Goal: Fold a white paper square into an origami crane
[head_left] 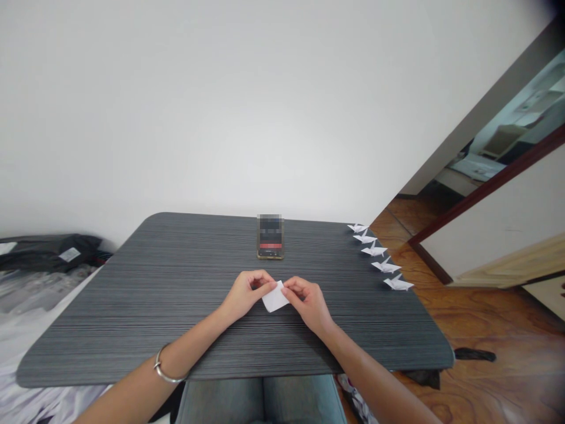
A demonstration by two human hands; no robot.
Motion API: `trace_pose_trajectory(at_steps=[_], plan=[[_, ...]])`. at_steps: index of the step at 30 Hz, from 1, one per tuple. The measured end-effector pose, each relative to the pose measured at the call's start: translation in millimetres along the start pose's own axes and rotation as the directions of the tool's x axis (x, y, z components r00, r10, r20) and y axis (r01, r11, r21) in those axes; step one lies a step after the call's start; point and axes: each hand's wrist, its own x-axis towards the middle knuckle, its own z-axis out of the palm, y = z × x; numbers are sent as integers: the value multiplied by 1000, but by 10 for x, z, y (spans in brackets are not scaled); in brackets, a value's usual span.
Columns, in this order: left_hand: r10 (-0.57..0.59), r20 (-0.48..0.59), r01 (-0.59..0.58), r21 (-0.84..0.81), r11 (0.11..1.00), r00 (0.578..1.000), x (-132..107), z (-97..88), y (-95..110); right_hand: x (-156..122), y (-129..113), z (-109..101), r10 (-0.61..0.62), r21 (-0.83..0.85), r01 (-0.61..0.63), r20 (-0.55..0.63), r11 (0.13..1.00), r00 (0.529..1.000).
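A small folded square of white paper [274,298] is held between my two hands over the middle of the dark table, one corner pointing away from me. My left hand [248,292] pinches its upper left edge between thumb and fingers. On the other side, my right hand [308,299] pinches the upper right edge in the same way. Both thumbs lie on top of the paper, and the fingertips beneath are partly hidden.
A phone [271,238] with a blurred screen lies beyond my hands. Several white origami cranes [374,250] stand in a row along the right edge of the dark table [176,253]. A white wall rises behind; a black bag [53,252] lies at left.
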Motion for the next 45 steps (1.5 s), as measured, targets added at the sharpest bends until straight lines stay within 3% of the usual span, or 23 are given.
trace_pose_trajectory(at_steps=[9, 18, 25, 30, 33, 39, 45], plan=[[-4, 23, 2, 48, 999, 1000, -17, 38, 33, 0, 13, 23, 9, -52, -8, 28, 999, 1000], [-20, -31, 17, -121, 992, 999, -20, 12, 75, 6, 16, 36, 52, 102, -65, 124, 993, 991], [-7, -42, -2, -205, 979, 999, -9, 26, 99, 20, 4, 5, 105, 99, -102, -20, 990, 994], [7, -66, -14, -110, 994, 998, -12, 37, 34, 25, 4, 1, 127, 135, -117, -68, 984, 990], [-32, -50, 26, -115, 993, 998, -2, 25, 7, 38, 20, 2, 148, 202, -134, -57, 970, 987], [-117, -35, 103, -278, 955, 993, 16, 18, 24, 64, 54, -11, 245, 352, -241, 35, 905, 969], [-172, -37, 151, -325, 934, 984, 9, 33, 53, 76, 32, -33, 286, 385, -293, 76, 875, 955]])
